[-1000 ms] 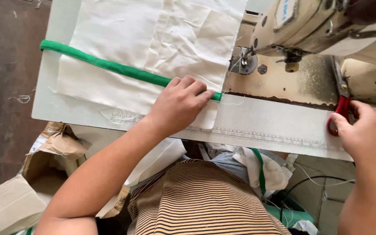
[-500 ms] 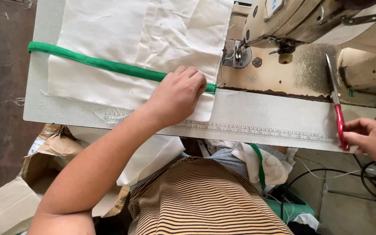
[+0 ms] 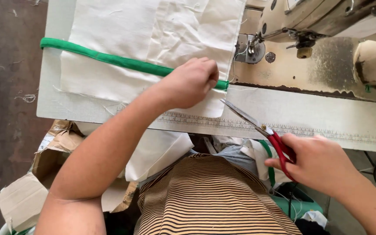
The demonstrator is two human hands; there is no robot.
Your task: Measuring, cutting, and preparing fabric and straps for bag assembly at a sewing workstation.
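Meanwhile the left hand presses flat, fingers curled, on the white cloth and its green strap near the front edge of the worktop, just beside the sewing machine. The right hand is closed through the red handles of the scissors, whose blades stand slightly parted and point toward the cloth's corner, over the ruler strip along the front edge. Beside the worktop's left edge lie torn cardboard boxes, below it spare cloth. Half a second ago the right hand was at the worktop's right end; it has since brought the scissors leftward, while the left hand has stayed put.
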